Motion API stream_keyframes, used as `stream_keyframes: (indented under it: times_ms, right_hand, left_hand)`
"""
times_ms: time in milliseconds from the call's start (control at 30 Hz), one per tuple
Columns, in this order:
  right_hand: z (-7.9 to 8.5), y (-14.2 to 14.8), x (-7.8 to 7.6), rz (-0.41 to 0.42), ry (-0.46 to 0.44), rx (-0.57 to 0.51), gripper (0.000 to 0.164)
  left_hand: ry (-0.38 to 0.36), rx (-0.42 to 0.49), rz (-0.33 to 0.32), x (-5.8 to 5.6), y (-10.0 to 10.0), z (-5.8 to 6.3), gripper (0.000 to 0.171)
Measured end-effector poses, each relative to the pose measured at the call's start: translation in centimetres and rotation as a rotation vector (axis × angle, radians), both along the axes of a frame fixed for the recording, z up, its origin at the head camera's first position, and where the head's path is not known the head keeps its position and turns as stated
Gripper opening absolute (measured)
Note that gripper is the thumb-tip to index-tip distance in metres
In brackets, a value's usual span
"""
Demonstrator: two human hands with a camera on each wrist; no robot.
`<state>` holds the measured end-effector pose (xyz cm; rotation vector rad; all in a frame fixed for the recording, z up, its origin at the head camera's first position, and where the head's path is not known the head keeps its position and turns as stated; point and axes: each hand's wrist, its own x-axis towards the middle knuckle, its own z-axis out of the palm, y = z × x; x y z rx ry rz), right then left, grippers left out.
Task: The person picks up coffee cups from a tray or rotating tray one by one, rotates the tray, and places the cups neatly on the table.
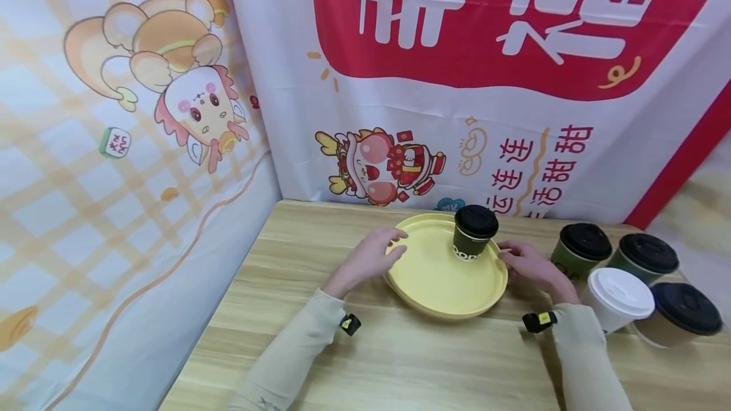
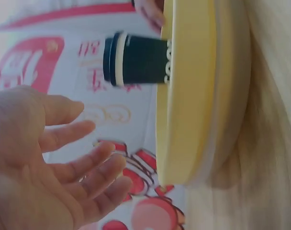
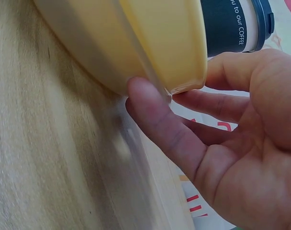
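Note:
A round yellow tray (image 1: pixel 440 278) sits on the table, a line running around its side as if a second layer lay beneath. On its far right part stands a dark green paper cup (image 1: pixel 471 240) with a black lid and white lettering. My left hand (image 1: pixel 374 255) is at the tray's left rim, fingers spread and loosely bent; in the left wrist view they are apart from the tray. My right hand (image 1: pixel 528 265) grips the tray's right edge; in the right wrist view one finger (image 3: pixel 150 103) presses low on its side while others reach the rim.
Right of my right hand stand several lidded cups: a green one (image 1: pixel 577 255), another green one (image 1: pixel 642 259), a white one (image 1: pixel 617 300) and a brown one (image 1: pixel 679 316). Printed cloth (image 1: pixel 285 113) hangs behind and left of the wooden table (image 1: pixel 400 360).

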<state>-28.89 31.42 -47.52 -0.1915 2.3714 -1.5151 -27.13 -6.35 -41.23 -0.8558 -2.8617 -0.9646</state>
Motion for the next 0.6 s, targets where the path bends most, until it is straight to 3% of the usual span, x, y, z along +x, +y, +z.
stream_keyframes:
  times_ms: [133,600]
  right_hand:
    - [0.1,0.0,-0.1,0.000,0.012,0.013,0.042]
    - [0.7,-0.4,-0.1,0.003,0.010,0.038,0.042]
  left_hand:
    - [0.077,-0.079,-0.091,1.4,0.5,0.4,0.032]
    - [0.410,-0.463,-0.368,5.6,2.1,-1.4,0.029]
